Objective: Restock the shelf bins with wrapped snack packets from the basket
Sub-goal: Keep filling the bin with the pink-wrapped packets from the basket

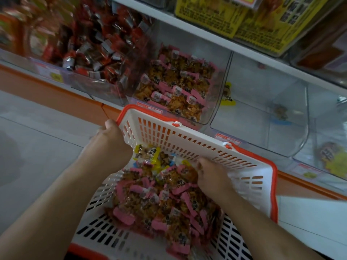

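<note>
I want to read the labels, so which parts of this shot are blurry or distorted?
Head view: dim overall; the red-wrapped packets at upper left are motion-smeared, the pink packets in the basket are sharper, and the wide lens tilts and bends the shelf edge.

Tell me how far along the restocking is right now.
Partly done. The pink-packet bin already holds a good layer. In hand: the left hand grips the basket rim while the right hand digs into the packets. Left: the basket is still well filled, mostly pink with a few yellow, and the clear bin beside it is almost bare.
</note>
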Demonstrator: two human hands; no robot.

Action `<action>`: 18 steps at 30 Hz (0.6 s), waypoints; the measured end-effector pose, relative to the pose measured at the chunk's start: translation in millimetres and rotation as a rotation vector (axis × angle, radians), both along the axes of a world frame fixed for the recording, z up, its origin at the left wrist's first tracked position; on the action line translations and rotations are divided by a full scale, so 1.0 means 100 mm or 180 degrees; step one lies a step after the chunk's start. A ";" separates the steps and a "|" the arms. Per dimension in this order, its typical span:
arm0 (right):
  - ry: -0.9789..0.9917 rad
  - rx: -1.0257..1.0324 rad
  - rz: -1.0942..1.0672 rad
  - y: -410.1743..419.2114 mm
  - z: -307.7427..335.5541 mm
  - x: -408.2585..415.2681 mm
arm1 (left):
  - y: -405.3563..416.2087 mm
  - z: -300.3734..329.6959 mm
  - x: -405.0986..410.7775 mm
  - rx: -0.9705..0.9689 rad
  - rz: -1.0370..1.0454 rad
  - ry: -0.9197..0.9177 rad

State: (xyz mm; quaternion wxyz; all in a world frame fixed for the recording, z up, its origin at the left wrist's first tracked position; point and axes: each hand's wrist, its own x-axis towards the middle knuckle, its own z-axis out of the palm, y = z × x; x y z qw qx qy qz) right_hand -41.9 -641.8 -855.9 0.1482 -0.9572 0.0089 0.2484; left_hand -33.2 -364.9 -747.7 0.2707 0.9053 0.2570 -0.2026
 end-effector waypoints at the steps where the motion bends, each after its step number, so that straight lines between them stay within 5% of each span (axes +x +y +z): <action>1: 0.0117 0.0076 0.0107 0.00 0.01 0.01 | 0.00 0.01 0.01 -0.0010 -0.0007 0.0050; 5: 0.0752 -0.0015 0.0708 0.03 -0.02 -0.08 | -0.03 0.06 0.01 0.0058 -0.0005 0.0144; 18: 0.0124 0.0058 0.0921 0.25 -0.13 -0.19 | -0.10 0.06 0.04 0.0093 0.0122 0.0400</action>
